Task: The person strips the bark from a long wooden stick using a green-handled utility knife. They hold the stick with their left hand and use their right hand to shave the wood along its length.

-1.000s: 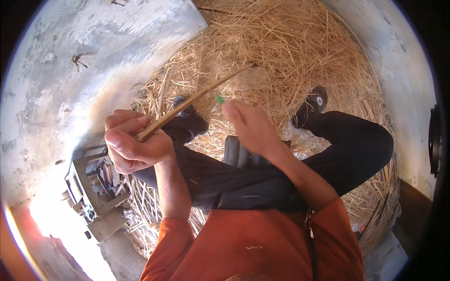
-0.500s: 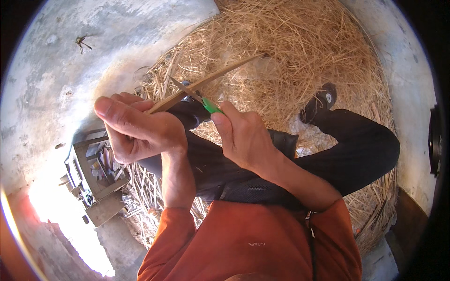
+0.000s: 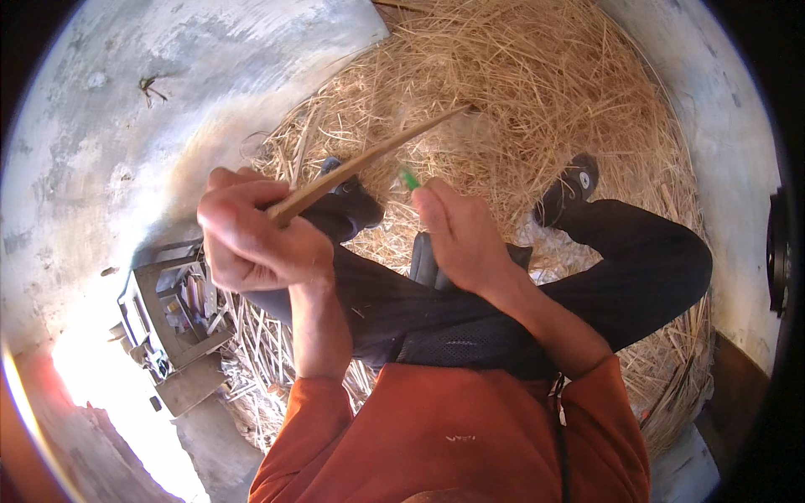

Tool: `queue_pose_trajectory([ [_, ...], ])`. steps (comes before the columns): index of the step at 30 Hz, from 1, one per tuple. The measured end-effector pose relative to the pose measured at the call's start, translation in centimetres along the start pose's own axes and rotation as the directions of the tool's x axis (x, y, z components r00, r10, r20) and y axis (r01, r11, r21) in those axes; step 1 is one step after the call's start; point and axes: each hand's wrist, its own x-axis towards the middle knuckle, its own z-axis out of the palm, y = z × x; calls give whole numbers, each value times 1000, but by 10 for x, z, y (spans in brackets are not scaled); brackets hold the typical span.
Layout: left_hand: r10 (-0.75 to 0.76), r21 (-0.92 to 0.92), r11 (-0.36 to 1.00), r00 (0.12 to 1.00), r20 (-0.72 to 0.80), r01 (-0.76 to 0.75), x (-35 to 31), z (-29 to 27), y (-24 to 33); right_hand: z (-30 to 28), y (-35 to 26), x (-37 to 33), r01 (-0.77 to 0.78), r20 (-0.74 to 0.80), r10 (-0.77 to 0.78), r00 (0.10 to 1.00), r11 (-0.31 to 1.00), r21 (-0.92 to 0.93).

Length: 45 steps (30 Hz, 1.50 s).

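Dry straw point(image 3: 520, 67) spread thick underfoot; we sit between stained pale left wall point(image 3: 75, 159) and right wall point(image 3: 725, 126), straw running to their edges. Open-sided box point(image 3: 191, 356) with small items at our left. Left hand point(image 3: 262, 235): grip closed round near end of wooden stick point(image 3: 360, 170), which slants away above left shoe point(image 3: 352, 205). Right hand point(image 3: 465, 243): grip holding green-handled tool point(image 3: 409, 178), open gap between it and stick. Tool's blade too blurred for us.

The stick point(image 3: 369, 159) is tan, the handle point(image 3: 408, 178) green. The shirt point(image 3: 470, 407) is rust-orange, the trousers point(image 3: 641, 251) black. Straw point(image 3: 520, 75) is golden, the wall point(image 3: 235, 59) mottled grey-white.
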Motion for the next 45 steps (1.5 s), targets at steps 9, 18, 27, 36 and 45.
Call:
queue_pose_trajectory([
  [9, 106, -185, 979, 988, 113, -84, -16, -19, 12, -22, -20, -3, -47, 64, 41, 997, 996, 82],
  [18, -269, 120, 956, 963, 10, 266, -10, -7, 32, -3, -29, -14, 19, 123, -7, 992, 995, -94],
  [27, -211, 18, 978, 972, 105, 210, -12, -9, 29, -3, -12, -10, 1, 88, 17, 996, 980, -201],
  [36, -227, -53, 971, 970, 82, 232, -17, -6, 28, -7, -11, -6, 29, 62, -18, 998, 981, -193],
  [45, -137, -56, 988, 987, 80, 142, -17, -4, 23, -7, 12, 5, -40, -31, 36, 999, 989, -143],
])
